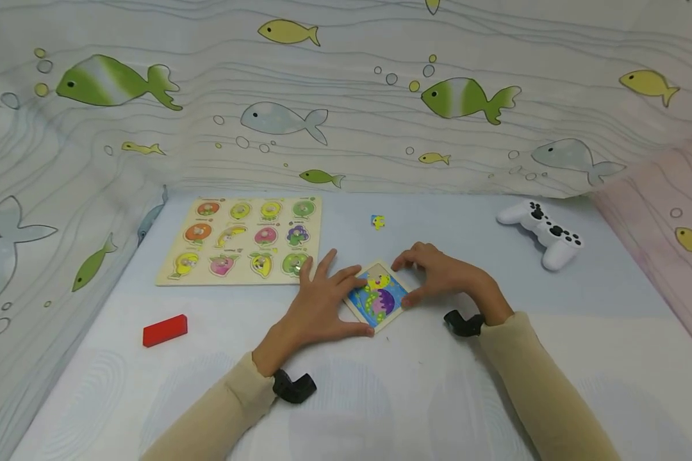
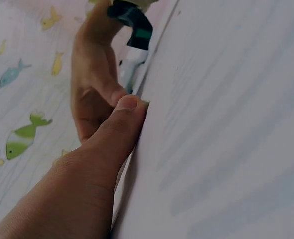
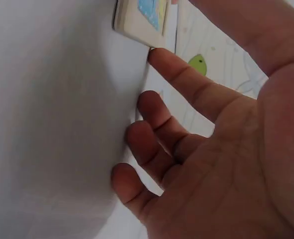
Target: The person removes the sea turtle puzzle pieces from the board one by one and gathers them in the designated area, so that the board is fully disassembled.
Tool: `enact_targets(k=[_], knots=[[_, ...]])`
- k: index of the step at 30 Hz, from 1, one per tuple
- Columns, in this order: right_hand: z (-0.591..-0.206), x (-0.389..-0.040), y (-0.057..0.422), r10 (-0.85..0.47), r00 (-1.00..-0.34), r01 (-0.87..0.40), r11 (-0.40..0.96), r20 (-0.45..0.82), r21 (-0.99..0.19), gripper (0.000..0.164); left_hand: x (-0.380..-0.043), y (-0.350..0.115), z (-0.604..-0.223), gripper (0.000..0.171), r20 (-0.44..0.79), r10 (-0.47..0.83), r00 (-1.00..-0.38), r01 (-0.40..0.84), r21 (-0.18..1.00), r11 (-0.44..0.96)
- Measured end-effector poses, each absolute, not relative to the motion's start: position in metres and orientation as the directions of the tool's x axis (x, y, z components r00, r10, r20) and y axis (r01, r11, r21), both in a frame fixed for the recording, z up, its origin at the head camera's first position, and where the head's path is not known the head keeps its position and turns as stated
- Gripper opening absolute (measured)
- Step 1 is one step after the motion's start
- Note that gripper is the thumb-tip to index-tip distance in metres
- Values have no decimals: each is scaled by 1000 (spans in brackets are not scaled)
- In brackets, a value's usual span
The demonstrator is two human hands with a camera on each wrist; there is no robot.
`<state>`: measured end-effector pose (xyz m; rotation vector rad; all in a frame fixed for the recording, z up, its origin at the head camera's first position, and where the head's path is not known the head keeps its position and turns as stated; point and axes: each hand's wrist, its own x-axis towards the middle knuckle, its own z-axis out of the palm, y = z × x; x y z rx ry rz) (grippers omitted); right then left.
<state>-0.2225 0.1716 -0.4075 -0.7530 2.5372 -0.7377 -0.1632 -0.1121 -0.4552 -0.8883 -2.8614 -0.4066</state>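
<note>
Puzzle point(image 1: 378, 298): flat on the table point(image 1: 369, 403), turned cornerwise, right between both hands
Left hand point(image 1: 320, 304): thumb and fingertips pinching it across the left corner
Right hand point(image 1: 445, 274): thumb and index gripping the right corner
Loose piece point(image 1: 377, 221): just sitting behind the puzzle
Also around: fruit board point(image 1: 207, 281), red block point(image 1: 165, 330), gamepad point(image 1: 544, 234)

Worktop point(image 1: 392, 397), white and pale blue, faintly patterned with rounded shapes. At the far left lies a wooden board point(image 1: 243, 259) with fruit figures in three rows; nearer, a red block point(image 1: 165, 331). Centre: a small framed picture puzzle point(image 1: 377, 298). Beyond it: a tiny blue-and-yellow piece point(image 1: 377, 221). Far right: a white game controller point(image 1: 542, 234), lying aslant.
</note>
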Motion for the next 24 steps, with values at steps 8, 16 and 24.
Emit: enact_targets(k=[8,16,24], knots=[[-404,-220,174,-601,-778,-443,731,-183,-519,66,-165,-111,-456,80,269,532,-803,587,205,783],[-412,-227,183,-567,-820,-405,677,-84,-615,40,-167,-113,-457,47,312,556,-771,632,259,730],[-414,-226,176,-562,-826,-416,655,-39,-631,25,-167,-114,-456,48,233,588,-774,632,323,704]])
